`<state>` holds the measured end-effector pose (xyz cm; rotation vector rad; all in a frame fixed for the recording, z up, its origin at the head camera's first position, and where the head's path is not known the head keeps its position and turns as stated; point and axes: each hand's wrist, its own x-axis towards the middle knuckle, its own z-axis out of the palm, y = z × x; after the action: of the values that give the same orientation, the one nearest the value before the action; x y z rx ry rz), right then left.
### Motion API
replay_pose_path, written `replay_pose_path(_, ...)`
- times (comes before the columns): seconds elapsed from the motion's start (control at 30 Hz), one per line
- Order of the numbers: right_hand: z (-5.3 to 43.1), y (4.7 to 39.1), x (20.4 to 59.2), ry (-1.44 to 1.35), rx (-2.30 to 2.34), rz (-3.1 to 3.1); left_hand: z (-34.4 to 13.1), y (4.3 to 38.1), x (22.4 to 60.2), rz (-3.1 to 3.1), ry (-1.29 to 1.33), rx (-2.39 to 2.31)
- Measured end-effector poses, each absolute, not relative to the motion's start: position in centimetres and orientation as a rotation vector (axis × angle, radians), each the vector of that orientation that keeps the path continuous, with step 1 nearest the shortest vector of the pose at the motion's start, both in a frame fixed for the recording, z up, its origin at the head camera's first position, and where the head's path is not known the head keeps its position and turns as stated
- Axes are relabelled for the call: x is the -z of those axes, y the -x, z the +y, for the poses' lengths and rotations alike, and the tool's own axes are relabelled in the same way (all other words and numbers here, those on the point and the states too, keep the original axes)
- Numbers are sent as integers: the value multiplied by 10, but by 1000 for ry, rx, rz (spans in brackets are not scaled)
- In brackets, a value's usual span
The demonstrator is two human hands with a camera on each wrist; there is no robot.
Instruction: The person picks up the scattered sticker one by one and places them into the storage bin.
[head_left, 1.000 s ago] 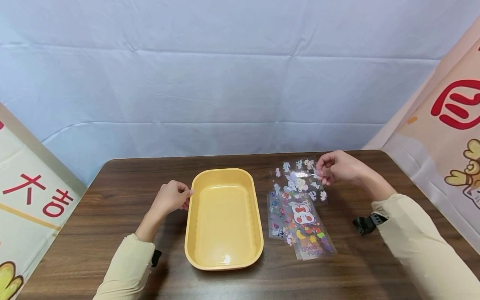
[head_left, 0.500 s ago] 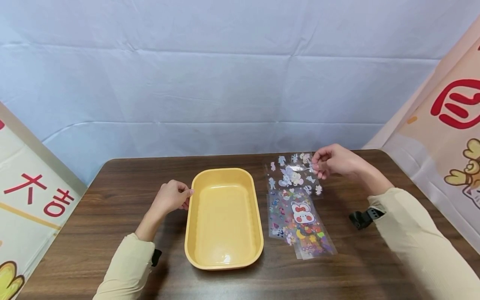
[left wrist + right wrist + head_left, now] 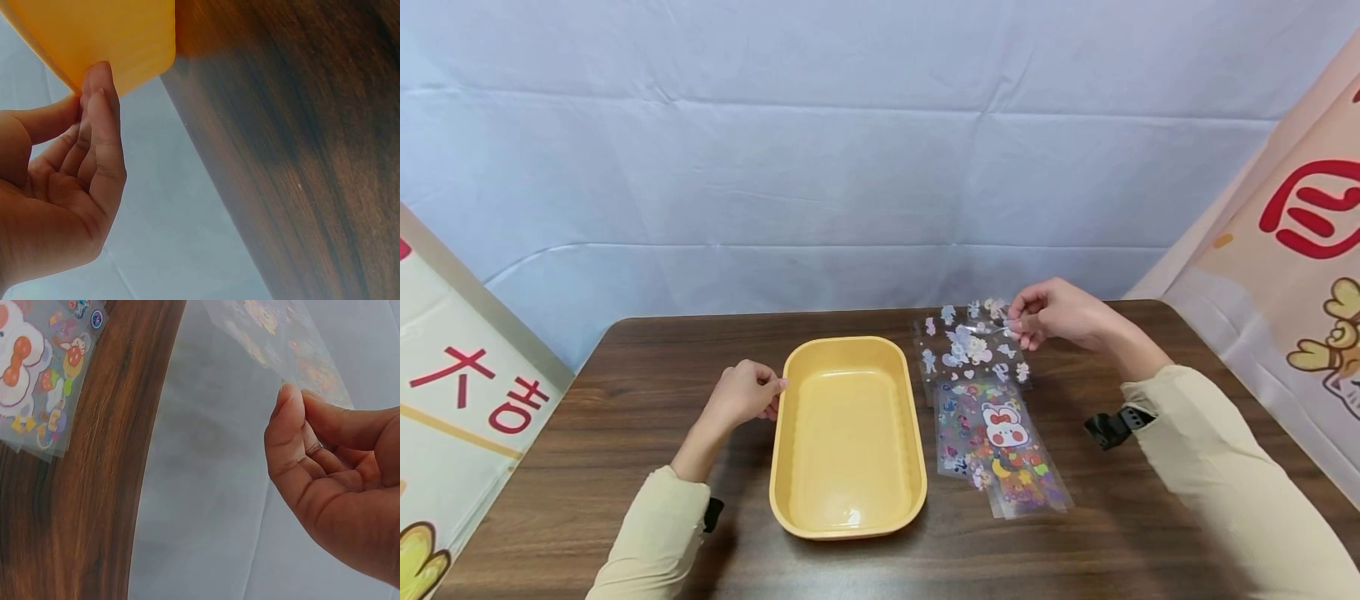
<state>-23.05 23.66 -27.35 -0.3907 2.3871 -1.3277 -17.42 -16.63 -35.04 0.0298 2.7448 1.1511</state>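
Thumb and fingers of my left hand (image 3: 743,393) pinch the left rim of a yellow plastic tray (image 3: 850,450); the left wrist view shows the thumb on one side of the tray wall (image 3: 131,44) and fingertips on the other. My right hand (image 3: 1060,317) pinches the right edge of a clear sticker sheet (image 3: 973,346) printed with pale cartoon figures. In the right wrist view that sheet (image 3: 281,337) is lifted off the table, between thumb and index finger. Below it in the head view, several overlapping clear sticker sheets (image 3: 1011,454) lie on the table, one with a white bunny face.
The dark wooden table (image 3: 625,400) ends at a back edge before a pale cloth backdrop (image 3: 850,167). Printed banners stand at the left (image 3: 467,375) and right (image 3: 1300,233). The tray stands just left of the sticker sheets.
My right hand has moved left and slightly up in the head view, bringing the pinched sticker sheet along, off more of the lower sheets. My left hand and the tray have stayed put.
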Motion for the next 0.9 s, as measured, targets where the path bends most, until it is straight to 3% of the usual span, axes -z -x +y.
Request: replay_pose_path(0.9, 206, 234, 271, 472, 1374, 2327, -165, 174, 351, 2743, -14, -1166)
